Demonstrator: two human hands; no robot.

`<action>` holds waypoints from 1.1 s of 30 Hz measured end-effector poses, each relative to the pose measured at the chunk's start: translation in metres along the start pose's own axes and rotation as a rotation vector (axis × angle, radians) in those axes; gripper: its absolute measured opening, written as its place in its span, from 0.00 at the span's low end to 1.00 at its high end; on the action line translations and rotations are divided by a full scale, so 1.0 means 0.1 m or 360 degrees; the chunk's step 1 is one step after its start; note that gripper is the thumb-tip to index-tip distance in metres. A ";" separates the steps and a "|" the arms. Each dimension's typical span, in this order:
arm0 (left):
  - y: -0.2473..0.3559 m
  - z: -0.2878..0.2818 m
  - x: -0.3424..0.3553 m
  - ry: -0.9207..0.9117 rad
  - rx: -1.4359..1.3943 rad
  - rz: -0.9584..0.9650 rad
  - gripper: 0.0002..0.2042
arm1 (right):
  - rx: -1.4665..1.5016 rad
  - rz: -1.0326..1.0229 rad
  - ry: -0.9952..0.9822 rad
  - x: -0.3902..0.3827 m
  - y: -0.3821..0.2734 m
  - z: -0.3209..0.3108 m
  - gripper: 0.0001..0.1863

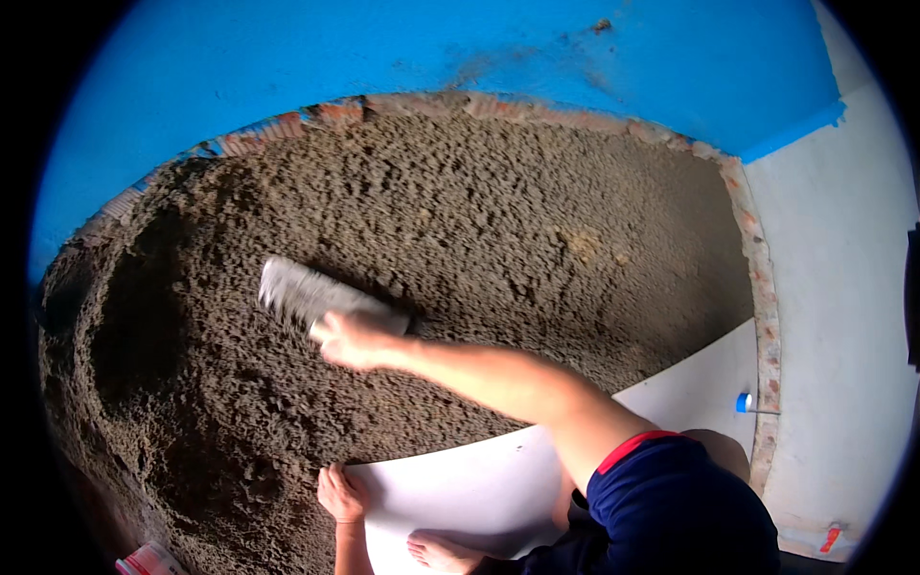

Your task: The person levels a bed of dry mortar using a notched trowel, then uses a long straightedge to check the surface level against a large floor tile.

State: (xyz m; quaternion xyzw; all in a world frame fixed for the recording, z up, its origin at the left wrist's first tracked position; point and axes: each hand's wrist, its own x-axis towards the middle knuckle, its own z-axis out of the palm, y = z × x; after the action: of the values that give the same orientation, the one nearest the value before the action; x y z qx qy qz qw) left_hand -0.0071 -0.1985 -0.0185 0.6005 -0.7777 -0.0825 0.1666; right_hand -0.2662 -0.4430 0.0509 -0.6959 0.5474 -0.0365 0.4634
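My right hand (359,340) is closed around a flat rectangular plastering trowel (297,287), slightly smeared by motion. The trowel lies over a rough bed of grey-brown mortar (479,220), left of the middle. At the lower centre, my left hand (342,494) is at the left corner of a large white tile (450,489), its fingers curled at the edge. This tile borders the near side of the mortar, and a bare foot (446,553) rests on it.
A blue wall (383,57) with a broken brick strip (268,132) runs along the far side. At right are a pale wall (834,287), a blue-and-white cap on a thin pipe (745,402) and a red-handled valve (830,539). Mortar heaps up at left, near a red-and-white bucket (149,559).
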 end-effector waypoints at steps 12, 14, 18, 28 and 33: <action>-0.05 0.06 -0.07 0.0044 0.0068 0.0019 0.09 | 0.0818 0.1057 0.1089 -1.80 2.45 -1.90 0.20; -0.05 0.03 -0.06 0.0051 0.0076 0.0009 0.09 | 0.1247 0.0964 0.1417 -2.16 2.95 -2.06 0.12; -0.04 0.01 -0.04 0.0038 0.0135 0.0030 0.09 | 0.1391 0.1068 0.1864 -2.99 3.99 -2.32 0.07; -0.01 -0.08 -0.06 -0.0006 0.0194 -0.0010 0.10 | 0.0121 0.2274 0.1703 -3.29 4.70 -2.25 0.32; 0.03 0.03 0.01 0.0015 0.0160 0.0012 0.11 | -0.0223 0.2001 0.1789 -2.77 4.70 -2.62 0.31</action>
State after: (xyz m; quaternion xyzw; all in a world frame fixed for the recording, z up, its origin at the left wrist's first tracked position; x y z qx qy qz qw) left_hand -0.0111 -0.1987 -0.0200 0.6056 -0.7823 -0.0400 0.1403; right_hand -0.8647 -0.3675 0.0037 -0.1675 0.9827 -0.0787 0.0120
